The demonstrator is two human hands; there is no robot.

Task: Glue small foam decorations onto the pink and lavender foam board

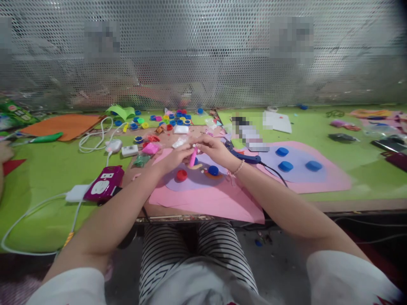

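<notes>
My left hand (178, 158) and my right hand (215, 151) meet over the layered paper in front of me. Between their fingertips stands a bright pink stick-like piece (193, 156), tilted slightly, with a small white bit at its top. Both hands are closed in a pinch around it; the exact finger contact is partly hidden. Below lies a lilac paper shape (190, 184) on a larger pink paper sheet (219, 202). A red bottle cap (181, 175) and a blue cap (213, 170) rest on the lilac shape, and another blue cap shows partly behind the pink piece.
A dark blue corded tool (246, 157) lies right of my hands. Beyond it, blue caps (285, 166) sit on another lilac-and-pink paper piece. A purple power socket (106, 183) with white cables is at left. Several coloured caps (171, 117) are scattered behind, before a perforated metal panel (197, 55).
</notes>
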